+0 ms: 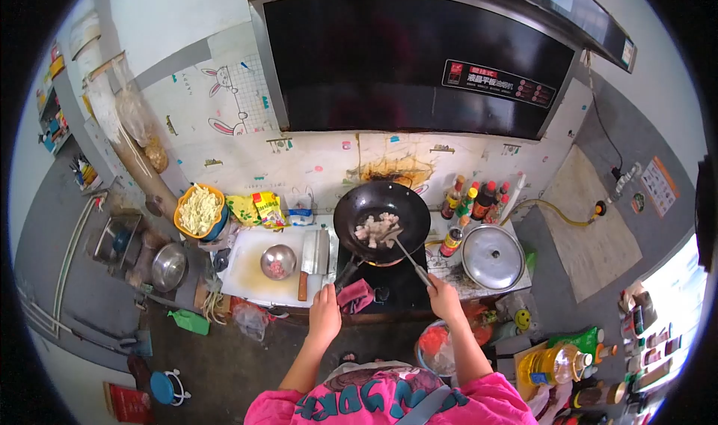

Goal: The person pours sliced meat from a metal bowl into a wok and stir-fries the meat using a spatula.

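Note:
A black wok (357,244) sits on the stove with pale pieces of meat (378,230) in it. My left hand (325,316) is closed round the wok's handle, beside a dark pink cloth (355,296). In my right hand (444,299) is the handle of a metal spatula (413,260), its head among the meat. Left of the wok, a white cutting board (247,268) carries a metal bowl (278,262) with some meat inside and a cleaver (311,254) with a wooden handle.
Several sauce bottles (485,200) and a large metal lid (493,257) are right of the wok. A basket (179,223) of pale sliced food and yellow packets (269,209) stand at the back left. The range hood (419,66) hangs above. An oil bottle (550,367) is at lower right.

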The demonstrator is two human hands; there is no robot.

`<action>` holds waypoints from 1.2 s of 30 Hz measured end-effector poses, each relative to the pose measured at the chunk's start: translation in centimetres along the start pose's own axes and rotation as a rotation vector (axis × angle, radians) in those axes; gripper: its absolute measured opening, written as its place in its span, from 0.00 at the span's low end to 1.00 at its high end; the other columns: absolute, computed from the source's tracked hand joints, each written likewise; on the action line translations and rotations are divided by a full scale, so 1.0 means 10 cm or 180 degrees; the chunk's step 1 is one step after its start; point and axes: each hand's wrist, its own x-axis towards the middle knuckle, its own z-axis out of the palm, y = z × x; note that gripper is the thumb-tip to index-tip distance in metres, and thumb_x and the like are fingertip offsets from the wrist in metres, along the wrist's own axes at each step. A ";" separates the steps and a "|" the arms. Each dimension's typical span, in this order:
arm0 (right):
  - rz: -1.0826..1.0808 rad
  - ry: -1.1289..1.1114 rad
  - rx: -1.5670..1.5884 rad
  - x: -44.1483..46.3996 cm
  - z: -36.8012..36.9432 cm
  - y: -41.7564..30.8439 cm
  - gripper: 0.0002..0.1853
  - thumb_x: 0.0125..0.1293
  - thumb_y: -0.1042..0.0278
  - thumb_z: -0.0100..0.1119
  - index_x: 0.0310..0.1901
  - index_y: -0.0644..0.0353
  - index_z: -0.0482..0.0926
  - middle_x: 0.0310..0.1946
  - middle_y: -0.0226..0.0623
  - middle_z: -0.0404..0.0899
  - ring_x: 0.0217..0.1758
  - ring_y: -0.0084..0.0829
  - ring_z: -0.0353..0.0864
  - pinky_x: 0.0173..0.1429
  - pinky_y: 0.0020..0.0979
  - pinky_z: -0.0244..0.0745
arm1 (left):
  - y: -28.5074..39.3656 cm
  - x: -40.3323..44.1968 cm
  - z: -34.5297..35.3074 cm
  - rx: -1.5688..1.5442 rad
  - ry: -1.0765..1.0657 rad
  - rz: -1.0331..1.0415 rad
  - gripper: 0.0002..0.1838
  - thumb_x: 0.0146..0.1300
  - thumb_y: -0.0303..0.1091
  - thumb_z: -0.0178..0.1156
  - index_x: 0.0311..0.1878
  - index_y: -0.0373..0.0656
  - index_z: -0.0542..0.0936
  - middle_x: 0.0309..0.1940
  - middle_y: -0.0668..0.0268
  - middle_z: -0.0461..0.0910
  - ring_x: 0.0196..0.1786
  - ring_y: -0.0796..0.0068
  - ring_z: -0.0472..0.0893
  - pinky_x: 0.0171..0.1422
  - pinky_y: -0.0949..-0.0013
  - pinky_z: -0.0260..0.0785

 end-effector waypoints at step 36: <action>0.0108 0.0113 0.0024 0.06 0.44 -0.36 0.20 0.61 0.70 0.51 0.55 0.61 0.71 0.44 0.55 0.76 0.49 0.51 0.75 0.51 0.39 0.71 | -0.22 -0.04 -0.04 -0.0128 -0.0030 0.0455 0.31 0.52 0.23 0.53 0.61 0.27 0.59 0.54 0.43 0.67 0.51 0.47 0.72 0.54 0.57 0.66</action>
